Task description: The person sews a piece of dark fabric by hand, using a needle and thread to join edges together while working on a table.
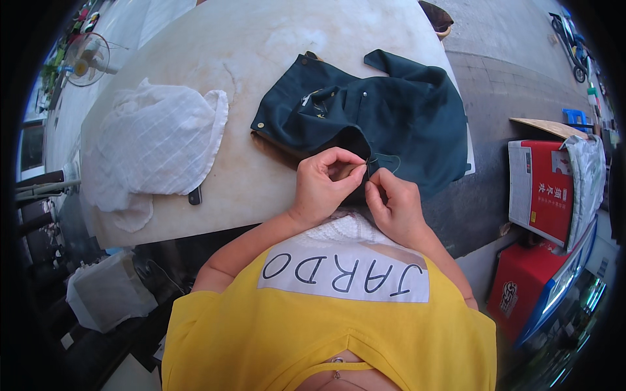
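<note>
A dark green garment (406,105) with metal snaps and a small light-coloured embroidered motif lies bunched on the table in front of me. Its near edge reaches up between my hands. With thumb and index finger my left hand (323,183) pinches fine dark green thread at that edge; whether a needle is there too, I cannot tell. A loop of the green thread (398,159) curves out over the cloth to the right. Just below, my right hand (398,205) has its thumb and finger closed at the garment's edge, the fingertips partly hiding what they grip.
The pale table (234,195) bears a crumpled white cloth (156,137) at left, a black handle (195,196) poking out beneath it. A fan (87,61) stands beyond the far left corner. Red-and-white cartons (540,188) are stacked at right, beside a wooden board (545,126).
</note>
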Motion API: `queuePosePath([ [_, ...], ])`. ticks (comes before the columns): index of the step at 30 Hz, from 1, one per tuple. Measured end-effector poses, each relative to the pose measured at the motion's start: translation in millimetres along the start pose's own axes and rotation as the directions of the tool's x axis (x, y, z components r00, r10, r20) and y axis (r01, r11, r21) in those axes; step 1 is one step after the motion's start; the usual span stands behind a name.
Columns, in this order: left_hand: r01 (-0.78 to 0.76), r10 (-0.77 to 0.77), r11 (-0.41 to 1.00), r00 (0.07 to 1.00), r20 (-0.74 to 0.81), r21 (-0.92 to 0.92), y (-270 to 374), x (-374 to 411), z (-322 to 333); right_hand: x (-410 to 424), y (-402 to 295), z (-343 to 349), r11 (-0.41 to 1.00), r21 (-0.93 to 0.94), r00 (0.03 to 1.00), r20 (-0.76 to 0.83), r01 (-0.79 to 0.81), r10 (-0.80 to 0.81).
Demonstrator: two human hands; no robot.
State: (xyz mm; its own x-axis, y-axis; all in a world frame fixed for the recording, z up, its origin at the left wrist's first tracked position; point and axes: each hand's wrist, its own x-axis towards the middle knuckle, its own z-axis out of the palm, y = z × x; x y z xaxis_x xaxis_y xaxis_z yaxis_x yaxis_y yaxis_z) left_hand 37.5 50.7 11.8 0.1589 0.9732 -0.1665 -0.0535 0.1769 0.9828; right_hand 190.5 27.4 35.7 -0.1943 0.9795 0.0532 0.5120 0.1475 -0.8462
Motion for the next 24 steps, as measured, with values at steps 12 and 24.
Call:
queuePosePath([
  [12,-0.228,0.217,0.955,0.973,0.082,0.188,5.4,4.6,-0.5,0.9,9.3,-16.8,0.890,0.384,0.959,0.231,-0.246,0.166],
  [24,-0.128,0.122,0.985,0.991,0.060,0.118,6.0,-4.9,5.4,11.1,13.6,-25.9,0.908,0.346,0.951,0.274,-0.236,0.143],
])
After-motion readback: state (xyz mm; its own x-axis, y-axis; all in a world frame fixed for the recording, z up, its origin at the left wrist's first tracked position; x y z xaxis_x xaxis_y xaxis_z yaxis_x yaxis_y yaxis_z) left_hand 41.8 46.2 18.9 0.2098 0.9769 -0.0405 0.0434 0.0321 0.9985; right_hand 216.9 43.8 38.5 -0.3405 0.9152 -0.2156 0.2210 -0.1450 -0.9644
